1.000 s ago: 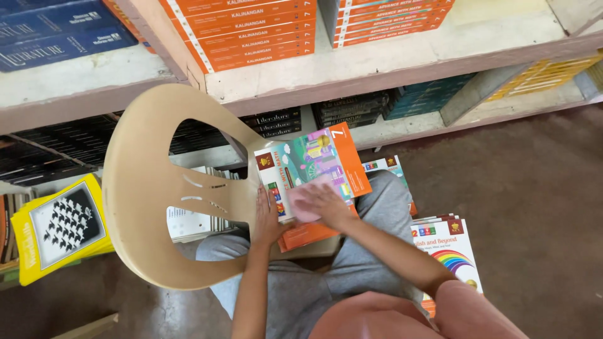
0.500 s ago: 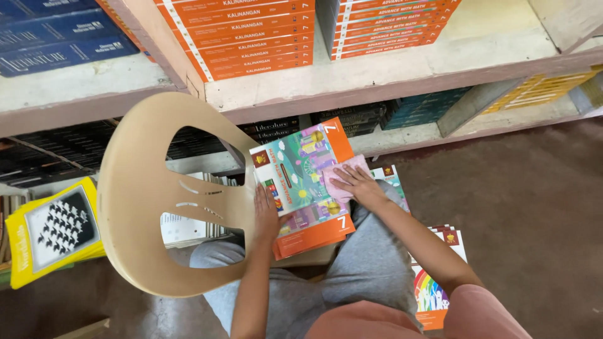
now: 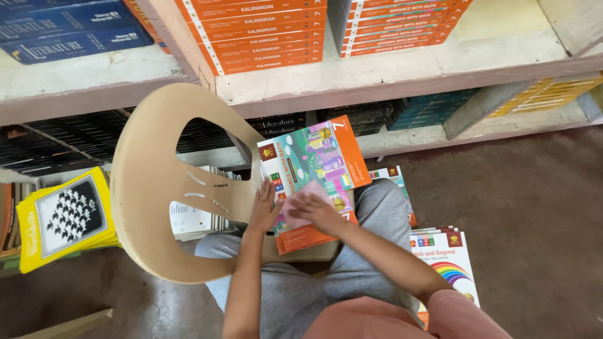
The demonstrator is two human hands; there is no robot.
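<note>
At far left I see a yellow book with a black-and-white patterned cover (image 3: pixel 66 216) lying tilted on a low stack beside the shelving. Next comes a beige moulded plastic chair (image 3: pixel 166 188), its curved back turned towards me and its seat carrying the books in hand. Behind the chair runs a pale, worn wooden shelf (image 3: pixel 389 66); on it stand a stack of orange-spined books (image 3: pixel 264 34) and, further right, a second stack of orange books (image 3: pixel 405 22), while dark-spined volumes lie on the lower tier.

My left hand (image 3: pixel 264 210) lies flat with its fingers spread and extended, pressing on the left edge of the books on the chair seat; it grips nothing. Touching it is the colourful illustrated textbook with an orange border (image 3: pixel 317 157), the top one of a small pile, lying slightly askew over an orange-covered book (image 3: pixel 308 237) beneath it. My right hand (image 3: pixel 317 210) rests palm down on the lower part of the top cover, fingers loosely extended over a small pink cloth (image 3: pixel 300 199) held flat against the book.

To the right, on the brown floor (image 3: pixel 534 201) beside my grey-trousered knee, lies a stack of white books with a rainbow on the cover (image 3: pixel 449 260).
</note>
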